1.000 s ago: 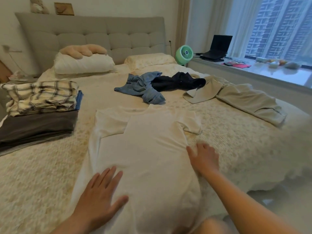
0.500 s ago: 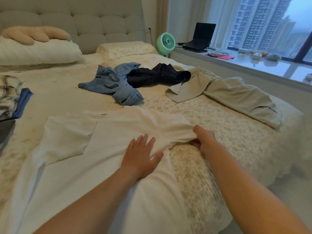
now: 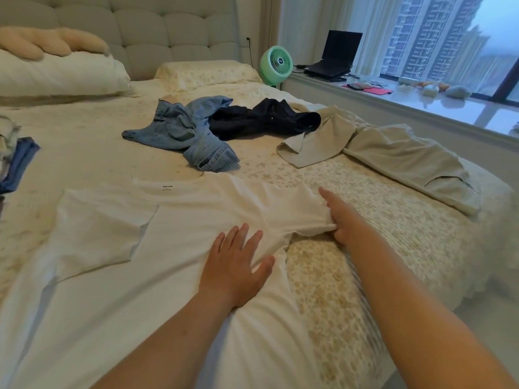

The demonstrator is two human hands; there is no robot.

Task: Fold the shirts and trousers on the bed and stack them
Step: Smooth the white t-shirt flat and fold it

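Wide bed point(image 3: 351, 262) with a cream, floral-textured quilted cover; grey tufted headboard at its head end.

White short-sleeved cotton T-shirt point(image 3: 174, 220) lies face-down across the near half of the bed, collar toward the headboard, small label visible inside the neck. Its sleeve on the left side is already folded inward over the body, giving a straight edge there. Hem end runs off the near edge of the bed and out of view.

Left hand point(image 3: 236, 265): palm down, fingers spread flat, pressing the shirt body just inside the right sleeve seam. Grip apart, holding nothing, only pinning the cloth.

Right hand point(image 3: 341, 217): at the right sleeve, fingers curled under the sleeve hem, index finger lying along the top. Grip clamped on the sleeve edge, which is lifted slightly off the cover and pulled taut toward the bed's right side.

Unfolded pieces farther up the bed, mid-way to the headboard: crumpled light-blue denim jeans point(image 3: 185, 133), touching a bunched dark navy garment point(image 3: 264, 119) to their right; long beige trousers point(image 3: 393, 153) sprawl from there along the right edge.

Left edge of the bed: sliver of a folded stack point(image 3: 16, 161), a blue layer showing.

Head end: white pillow point(image 3: 59, 77), floral pillow point(image 3: 207, 74).
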